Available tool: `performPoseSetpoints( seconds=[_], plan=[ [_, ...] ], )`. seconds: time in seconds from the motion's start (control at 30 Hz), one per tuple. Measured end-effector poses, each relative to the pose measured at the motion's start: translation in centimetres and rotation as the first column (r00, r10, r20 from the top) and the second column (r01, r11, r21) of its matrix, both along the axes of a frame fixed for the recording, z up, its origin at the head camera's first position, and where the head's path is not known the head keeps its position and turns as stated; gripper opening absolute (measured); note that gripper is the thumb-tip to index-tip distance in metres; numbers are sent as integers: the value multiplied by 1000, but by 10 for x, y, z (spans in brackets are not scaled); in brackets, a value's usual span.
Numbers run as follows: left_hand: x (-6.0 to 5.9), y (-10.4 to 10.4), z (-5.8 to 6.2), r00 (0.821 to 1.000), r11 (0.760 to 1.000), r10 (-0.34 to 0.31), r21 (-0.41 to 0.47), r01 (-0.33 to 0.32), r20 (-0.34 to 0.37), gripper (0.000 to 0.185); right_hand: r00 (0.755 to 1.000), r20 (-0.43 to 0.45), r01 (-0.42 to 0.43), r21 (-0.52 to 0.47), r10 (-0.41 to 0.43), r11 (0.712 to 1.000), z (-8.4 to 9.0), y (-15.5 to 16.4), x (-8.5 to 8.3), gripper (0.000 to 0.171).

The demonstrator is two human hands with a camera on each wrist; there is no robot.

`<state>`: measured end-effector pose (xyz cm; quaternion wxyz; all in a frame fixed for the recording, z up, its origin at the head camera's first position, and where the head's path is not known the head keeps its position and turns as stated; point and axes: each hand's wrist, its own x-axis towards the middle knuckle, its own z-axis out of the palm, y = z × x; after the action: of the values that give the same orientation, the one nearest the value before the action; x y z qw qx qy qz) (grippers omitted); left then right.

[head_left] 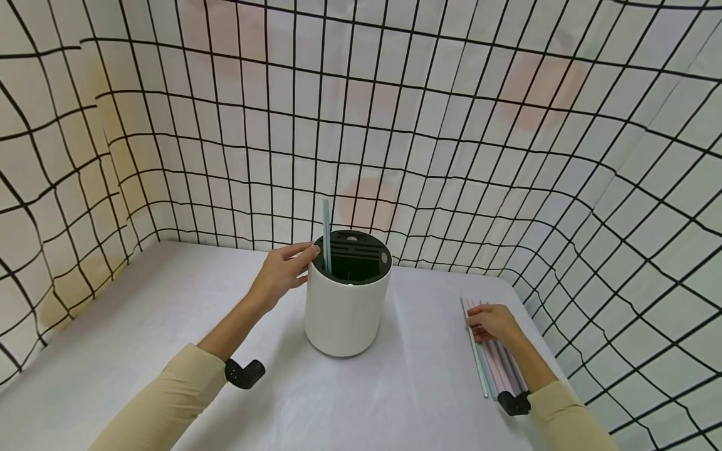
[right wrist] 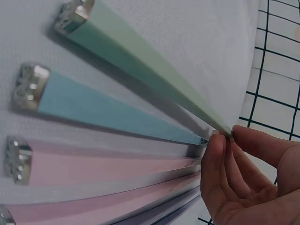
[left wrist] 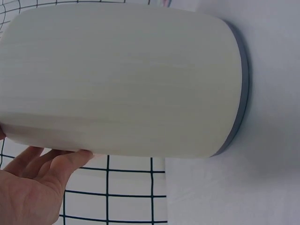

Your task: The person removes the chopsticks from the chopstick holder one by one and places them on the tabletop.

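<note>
A white round holder (head_left: 344, 313) with a black slotted top stands mid-table, and one light blue stick (head_left: 326, 222) stands upright in its left edge. My left hand (head_left: 287, 266) rests with straight fingers against the holder's upper left side. In the left wrist view the holder's wall (left wrist: 126, 79) fills the frame above my left hand (left wrist: 35, 185). Several pastel sticks (head_left: 496, 366) lie side by side at the right. My right hand (head_left: 492, 321) lies on their far ends. Up close, my right hand (right wrist: 234, 159) pinches the tip of the green stick (right wrist: 150, 70), beside a blue stick (right wrist: 103, 110) and pink sticks (right wrist: 103, 166).
The white table (head_left: 141, 313) is enclosed by a white cloth with a black grid (head_left: 451, 125) at the back and both sides. The cloth's right wall runs close behind the lying sticks. A black strap-mounted camera sits on each wrist.
</note>
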<state>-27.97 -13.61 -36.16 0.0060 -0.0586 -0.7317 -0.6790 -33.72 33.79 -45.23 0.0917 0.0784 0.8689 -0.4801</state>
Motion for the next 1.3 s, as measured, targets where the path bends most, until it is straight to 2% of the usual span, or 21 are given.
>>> performPoseSetpoints(
  seconds=[0.13, 0.43, 0.57, 0.8, 0.93, 1.13, 1.3],
  plan=[
    [0, 1, 0, 1000, 1000, -5, 6, 5, 2, 59, 1000, 1, 2, 23, -2, 1000, -2, 1, -1, 39],
    [0, 0, 0, 1000, 1000, -7, 11, 7, -2, 58, 1000, 10, -15, -16, 16, 1000, -3, -1, 2, 38],
    [0, 0, -1, 1000, 1000, -7, 8, 7, -5, 58, 1000, 5, -10, -2, 10, 1000, -4, -2, 3, 38],
    [0, 0, -1, 1000, 1000, -7, 12, 7, -4, 57, 998, -56, 3, 90, 2, 996, -3, -1, 5, 37],
    [0, -1, -1, 1000, 1000, -9, 12, 9, -8, 58, 996, -90, 14, 104, -5, 995, -2, 1, 5, 37],
    [0, 0, -1, 1000, 1000, -11, 12, 11, -10, 59, 991, -137, 6, 80, 5, 997, 14, -9, 5, 37],
    [0, 0, -1, 1000, 1000, -1, 9, 1, -3, 57, 981, -191, -10, 60, 21, 998, 45, -36, 5, 36]
  ],
)
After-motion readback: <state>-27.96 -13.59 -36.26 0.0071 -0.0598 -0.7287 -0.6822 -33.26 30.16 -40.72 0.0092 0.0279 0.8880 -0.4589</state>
